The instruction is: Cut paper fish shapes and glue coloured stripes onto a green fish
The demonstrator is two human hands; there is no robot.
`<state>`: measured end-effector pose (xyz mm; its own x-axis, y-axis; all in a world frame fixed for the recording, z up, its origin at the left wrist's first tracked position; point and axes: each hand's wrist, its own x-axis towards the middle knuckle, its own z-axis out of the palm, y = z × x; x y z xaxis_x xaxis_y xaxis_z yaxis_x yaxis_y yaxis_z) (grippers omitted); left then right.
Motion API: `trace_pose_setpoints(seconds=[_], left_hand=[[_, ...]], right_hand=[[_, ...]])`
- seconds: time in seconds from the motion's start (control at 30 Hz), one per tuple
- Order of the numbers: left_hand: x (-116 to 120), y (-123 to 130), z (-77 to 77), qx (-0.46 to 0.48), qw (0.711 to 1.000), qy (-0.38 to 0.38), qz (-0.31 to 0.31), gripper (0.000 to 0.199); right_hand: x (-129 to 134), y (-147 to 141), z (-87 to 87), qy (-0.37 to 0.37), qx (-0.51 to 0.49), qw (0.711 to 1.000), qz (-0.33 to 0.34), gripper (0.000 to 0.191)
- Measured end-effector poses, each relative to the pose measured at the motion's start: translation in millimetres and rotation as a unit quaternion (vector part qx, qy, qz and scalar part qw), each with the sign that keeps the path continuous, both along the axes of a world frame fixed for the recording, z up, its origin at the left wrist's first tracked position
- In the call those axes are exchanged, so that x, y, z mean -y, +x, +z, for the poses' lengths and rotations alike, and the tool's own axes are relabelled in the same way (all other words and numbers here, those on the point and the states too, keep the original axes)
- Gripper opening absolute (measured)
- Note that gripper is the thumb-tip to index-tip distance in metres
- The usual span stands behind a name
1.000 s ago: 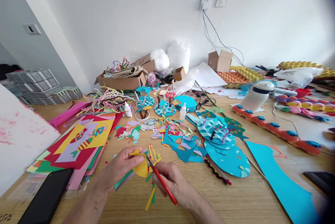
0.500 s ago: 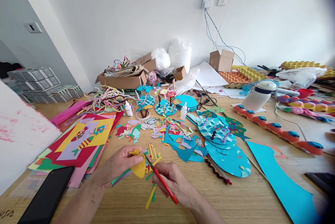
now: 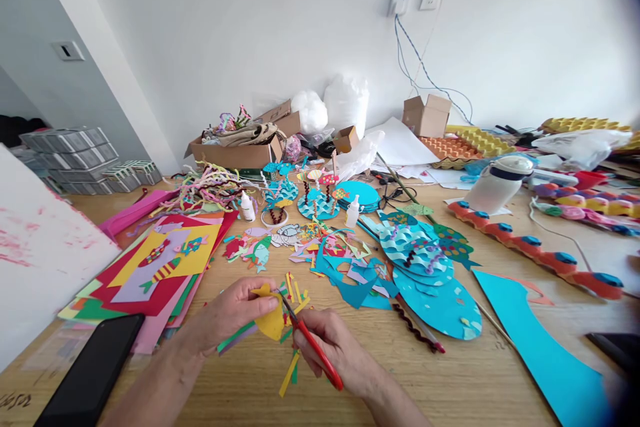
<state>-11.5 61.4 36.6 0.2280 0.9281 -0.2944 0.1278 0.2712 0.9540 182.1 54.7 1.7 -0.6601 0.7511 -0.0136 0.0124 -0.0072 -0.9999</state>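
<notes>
Can read no word, brand or number for certain; can see dark handwritten characters [image 3: 15, 402] on the light brown wood-grain tabletop [image 3: 240, 407], at the near left corner beside the flat black rectangular smartphone [image 3: 93, 370], too skewed to decipher; can spot small dark print on the small white plastic squeeze bottle with a pointed nozzle [image 3: 247, 209], too tiny to make out.

The paper [image 3: 271, 326] is showing plain yellow, its rounded lower part hanging below the left hand [image 3: 240, 307], whose thumb is pinning its upper part. The scissors [image 3: 313, 347] are sitting in the right hand [image 3: 334, 347], red handles slanting down to the right, dark blades pointing up and left, their tips meeting the paper's upper right edge.
</notes>
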Motion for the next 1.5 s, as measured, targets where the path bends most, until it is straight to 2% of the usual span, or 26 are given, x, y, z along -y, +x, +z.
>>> trace_pose_setpoints(seconds=[0.17, 0.33, 0.5, 0.67, 0.87, 1.03, 1.1, 1.17, 1.27, 1.33, 1.4, 1.5], left_hand=[[0, 1, 2.3, 0.008, 1.0, 0.001, -0.003, 0.028], [-2, -3, -1.6, 0.0, 1.0, -0.004, -0.021, 0.025], [-3, -9, -3.1, -0.03, 0.999, 0.009, -0.033, 0.022], [-7, -9, 8.0, -0.086, 0.994, 0.041, -0.054, 0.013], [-16, -8, 21.3, -0.155, 0.975, 0.055, -0.151, 0.012], [-23, -11, 33.7, -0.18, 0.962, 0.049, -0.198, 0.015], [-24, -14, 39.1, -0.152, 0.969, 0.028, -0.193, 0.016], [-23, -20, 39.4, -0.082, 0.986, 0.005, -0.145, 0.021], [-16, -29, 24.7, 0.079, 0.995, -0.023, -0.048, 0.034], [-8, -30, 8.3, 0.203, 0.978, -0.044, -0.001, 0.039], [1, -24, -6.9, 0.289, 0.956, -0.051, 0.022, 0.044], [13, -6, -17.1, 0.325, 0.945, -0.022, 0.038, 0.043]], right_hand=[[0, 0, 1.8, -0.006, -0.014, 1.0, 0.004, 0.036], [0, 1, 1.6, -0.014, -0.002, 1.0, 0.002, 0.037], [-1, 2, 4.8, 0.026, 0.044, 0.999, 0.0, 0.032], [-2, 2, 8.6, 0.074, 0.077, 0.994, -0.001, 0.032], [-2, 3, 8.3, 0.11, 0.102, 0.989, -0.007, 0.032], [-2, 3, 8.1, 0.123, 0.104, 0.987, -0.006, 0.033], [-2, 3, 7.8, 0.113, 0.1, 0.988, -0.009, 0.034], [-3, 2, 6.9, 0.088, 0.087, 0.992, -0.021, 0.035], [-3, 1, 4.6, 0.032, 0.053, 0.997, -0.055, 0.041], [-3, 0, 2.7, -0.007, 0.025, 0.997, -0.078, 0.043], [-4, -1, 0.7, -0.036, 0.001, 0.995, -0.096, 0.044], [-4, -4, -2.6, -0.056, -0.018, 0.993, -0.103, 0.046]])
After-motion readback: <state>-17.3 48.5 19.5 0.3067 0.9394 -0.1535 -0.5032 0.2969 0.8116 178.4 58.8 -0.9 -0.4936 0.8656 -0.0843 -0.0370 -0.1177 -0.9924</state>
